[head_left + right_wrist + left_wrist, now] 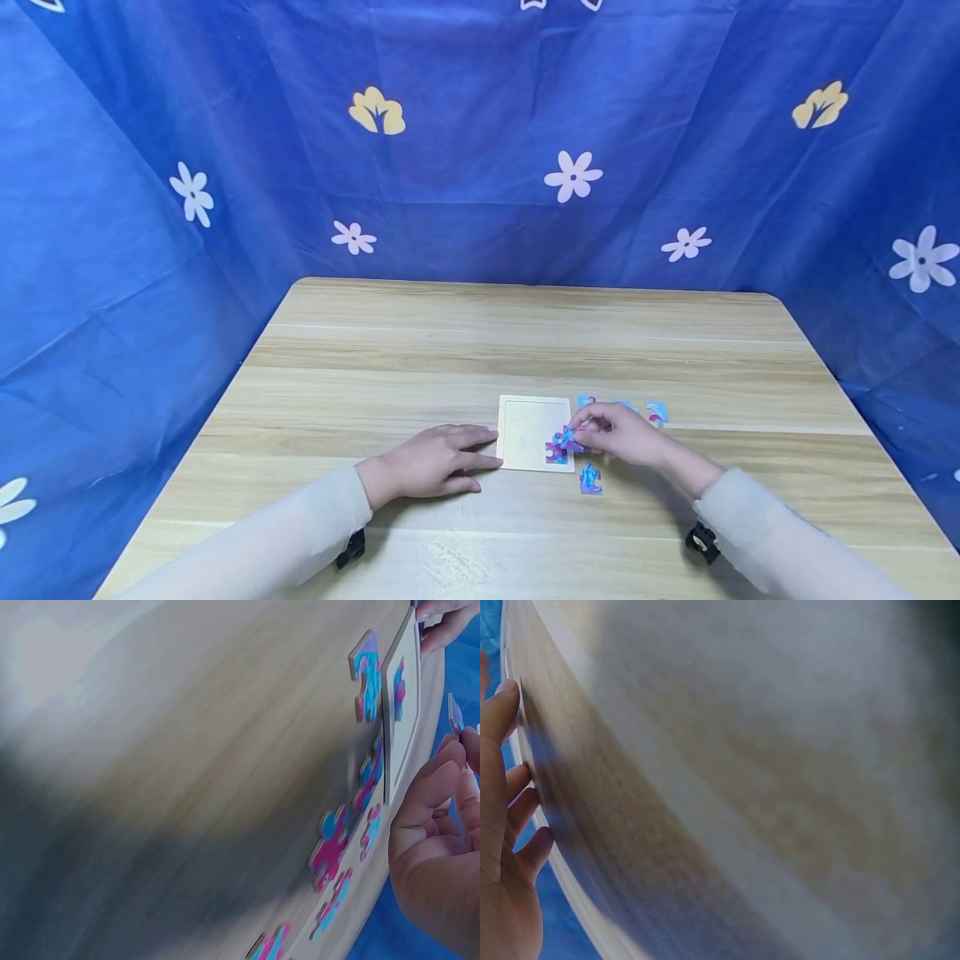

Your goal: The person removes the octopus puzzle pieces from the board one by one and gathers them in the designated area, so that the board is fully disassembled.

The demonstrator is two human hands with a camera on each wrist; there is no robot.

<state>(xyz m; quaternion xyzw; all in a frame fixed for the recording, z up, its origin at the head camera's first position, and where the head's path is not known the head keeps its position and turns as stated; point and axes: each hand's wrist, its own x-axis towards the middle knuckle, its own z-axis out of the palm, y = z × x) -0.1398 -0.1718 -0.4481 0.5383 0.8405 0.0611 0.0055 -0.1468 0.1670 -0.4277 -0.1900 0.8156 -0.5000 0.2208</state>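
A square, pale puzzle tray (pixel 525 421) lies on the table. My left hand (pixel 435 463) rests flat beside it, straight fingertips touching its left edge; the left wrist view shows only part of this hand (pixel 506 862). My right hand (pixel 622 433) pinches a blue and purple jigsaw piece (pixel 567 437) between thumb and fingers, over the tray's right side. In the right wrist view that pinched piece (pixel 454 714) is seen nearly edge-on, raised off the tray. One pink and blue piece (pixel 555 454) lies inside the tray's lower right corner.
Several loose jigsaw pieces lie right of the tray, partly hidden by my right hand in the head view; among them are a pink one (pixel 328 855) and a corner piece (pixel 590 479) near the front. A blue flowered cloth (pixel 480 167) hangs behind the wooden table (pixel 420 350).
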